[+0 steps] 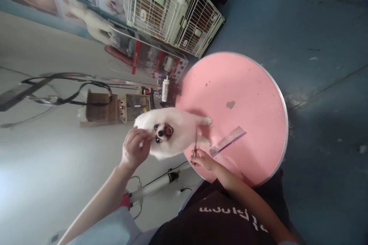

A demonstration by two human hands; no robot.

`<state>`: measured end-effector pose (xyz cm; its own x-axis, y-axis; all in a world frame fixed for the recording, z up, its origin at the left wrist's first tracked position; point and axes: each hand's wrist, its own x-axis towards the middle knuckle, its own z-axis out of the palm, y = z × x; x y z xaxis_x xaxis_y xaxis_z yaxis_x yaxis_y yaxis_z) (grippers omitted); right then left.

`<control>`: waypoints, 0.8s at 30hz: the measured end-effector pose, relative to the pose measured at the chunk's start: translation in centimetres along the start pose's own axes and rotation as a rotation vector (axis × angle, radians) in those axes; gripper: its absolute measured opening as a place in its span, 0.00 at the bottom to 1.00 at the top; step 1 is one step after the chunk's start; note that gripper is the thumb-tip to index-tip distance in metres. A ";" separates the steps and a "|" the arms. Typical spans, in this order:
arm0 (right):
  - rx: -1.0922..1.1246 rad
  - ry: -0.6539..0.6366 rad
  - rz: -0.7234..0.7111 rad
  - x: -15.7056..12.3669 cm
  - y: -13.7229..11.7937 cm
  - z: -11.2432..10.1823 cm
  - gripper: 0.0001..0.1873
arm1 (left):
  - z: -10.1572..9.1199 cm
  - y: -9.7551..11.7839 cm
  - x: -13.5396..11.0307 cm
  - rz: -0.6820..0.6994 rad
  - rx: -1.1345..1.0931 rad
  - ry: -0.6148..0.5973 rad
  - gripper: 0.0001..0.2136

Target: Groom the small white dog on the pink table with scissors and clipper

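Note:
A fluffy white dog [181,122] stands on a round pink table [253,84], its mouth open; the picture is turned sideways, so its head lies toward the left. With curled fingers, my left hand [136,145] grips the fur at the top of the dog's head, beside an eye. Near the dog's front legs, my right hand [203,159] holds scissors [196,148] by the finger loops, blades pointing toward the legs. A metal comb [230,139] with a purple spine lies on the table, just beyond my right hand.
Wire cages [172,11] with animals inside stand past the table. A white bottle [165,89] and a cardboard box [100,111] are behind the dog. A black looped cord [86,92] hangs from a metal arm. Blue floor [322,84] surrounds the table's far rim.

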<state>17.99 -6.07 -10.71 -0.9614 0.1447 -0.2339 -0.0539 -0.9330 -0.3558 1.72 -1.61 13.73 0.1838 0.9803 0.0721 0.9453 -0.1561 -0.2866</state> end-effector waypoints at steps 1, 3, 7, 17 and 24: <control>0.015 0.005 -0.008 0.0 0.5 0.4 0.11 | 0.0 0.1 0.1 0.030 -0.008 0.012 0.04; 0.048 0.036 -0.039 0.1 1.4 0.9 0.12 | 0.1 0.3 0.3 0.080 -0.005 0.019 0.05; 0.038 0.181 -0.158 -0.2 1.8 0.6 0.15 | 0.2 0.9 1.0 0.134 0.009 0.007 0.05; -0.334 0.483 -0.247 -2.9 -11.8 -0.5 0.14 | 2.3 3.1 2.0 0.171 0.038 0.010 0.06; -0.390 0.441 0.048 0.6 -17.5 0.6 0.07 | 3.5 5.8 1.4 0.171 0.041 -0.045 0.11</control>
<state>18.19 10.13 -4.04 -0.7529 0.3068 -0.5823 0.1702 -0.7639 -0.6225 6.53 -0.71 8.86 0.3275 0.9445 -0.0238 0.8895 -0.3167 -0.3294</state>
